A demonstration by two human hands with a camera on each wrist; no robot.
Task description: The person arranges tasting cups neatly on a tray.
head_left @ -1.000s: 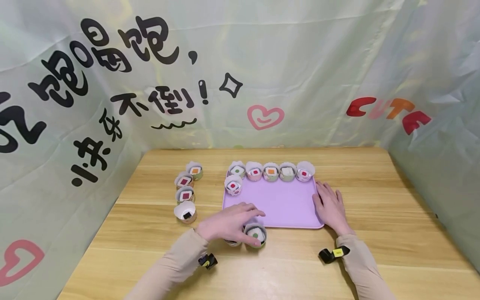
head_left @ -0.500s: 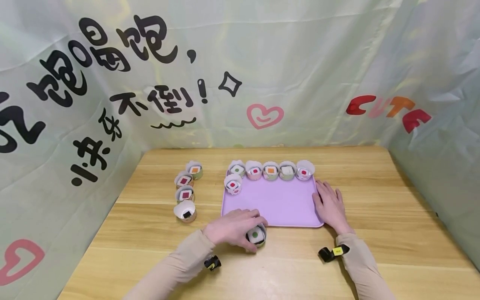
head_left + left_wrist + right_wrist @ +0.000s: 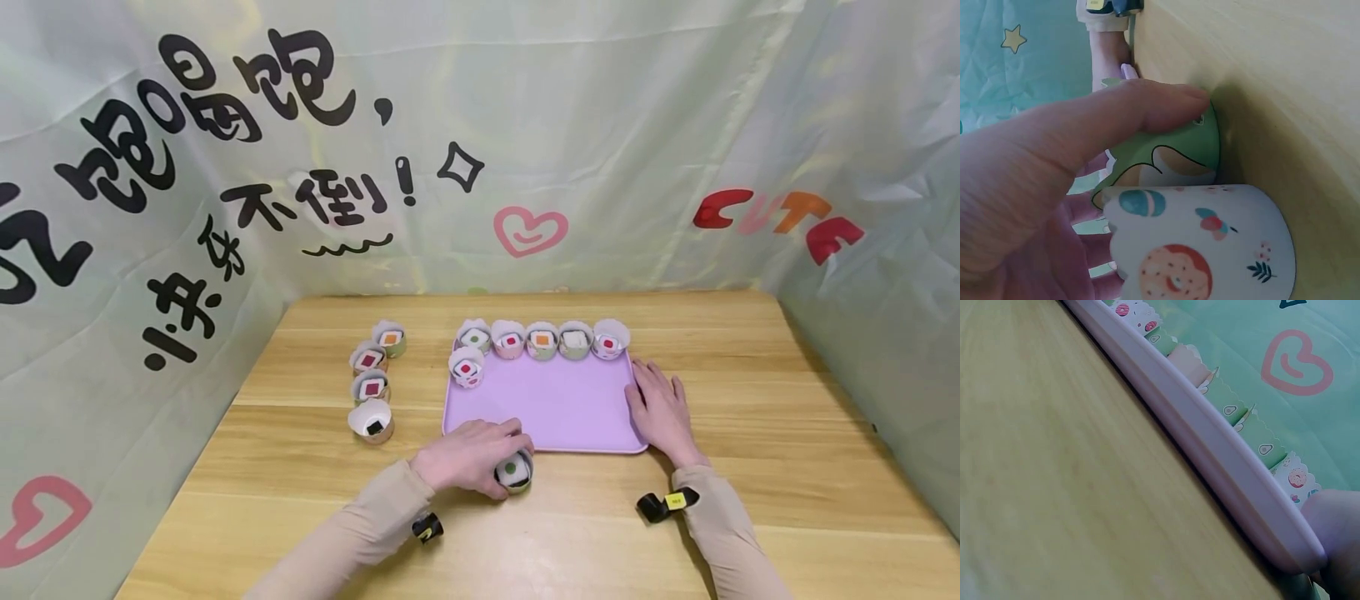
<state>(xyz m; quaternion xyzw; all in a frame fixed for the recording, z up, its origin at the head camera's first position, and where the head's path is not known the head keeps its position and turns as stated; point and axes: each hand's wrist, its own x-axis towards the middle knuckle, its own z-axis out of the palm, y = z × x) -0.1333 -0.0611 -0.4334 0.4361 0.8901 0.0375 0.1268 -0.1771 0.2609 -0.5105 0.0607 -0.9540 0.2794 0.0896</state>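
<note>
My left hand [image 3: 472,454] grips a green paper baking cup [image 3: 514,472] in front of the lilac tray [image 3: 547,408]. A white block with a green dot and a dark strip sits inside this cup. In the left wrist view, the thumb presses the cup's green side while the fingers lie behind it. Close to it stands a white paper cup with a doughnut print [image 3: 1235,237], which the hand covers in the head view. My right hand [image 3: 663,417] rests at the tray's right edge, fingers extended.
Several filled paper cups line the tray's back edge, including one with an orange square [image 3: 542,342]; another cup [image 3: 467,368] stands at its left side. Left of the tray, more cups form a column, the nearest holding a dark piece [image 3: 372,422]. Printed cloth walls enclose the wooden table [image 3: 750,400].
My left hand has closed its spread fingers and thumb round the green-dot cup, coming slightly down and right. The cup has hardly moved. My right hand stays at the tray's edge.
</note>
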